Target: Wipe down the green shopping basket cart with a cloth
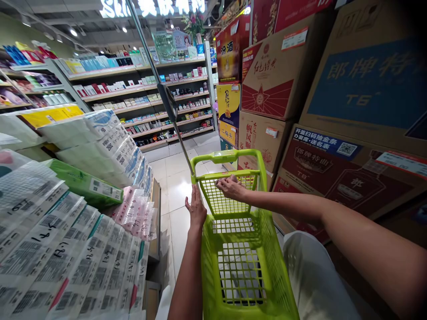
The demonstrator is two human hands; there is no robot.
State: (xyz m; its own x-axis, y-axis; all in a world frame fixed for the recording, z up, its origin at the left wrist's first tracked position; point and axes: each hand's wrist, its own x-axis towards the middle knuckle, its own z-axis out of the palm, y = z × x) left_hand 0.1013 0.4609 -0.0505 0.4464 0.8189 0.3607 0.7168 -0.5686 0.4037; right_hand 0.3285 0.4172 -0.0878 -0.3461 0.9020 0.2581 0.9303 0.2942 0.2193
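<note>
A bright green plastic shopping basket (pixel 208 249) with grid walls is in front of me, and nothing shows inside it. Its raised loop handle (pixel 230 155) is at the far end. A long metal pole (pixel 182 149) with a dark grip piece (pixel 167 101) rises from the basket's far left corner, leaning left. My left hand (pixel 197 209) lies against the left rim near the pole's foot, fingers stretched up and thumb apart. Over the far grid panel (pixel 230 202), my right hand (pixel 231 187) is closed with curled fingers; what they hold, if anything, is hidden.
Stacked liquor cartons (pixel 267 84) rise close on the right. Plastic-wrapped tissue packs (pixel 66 249), some with handwritten numbers, are piled on the left. A tiled floor (pixel 175 191) runs between them towards shelves (pixel 150 104) of small boxed goods under a lit sign.
</note>
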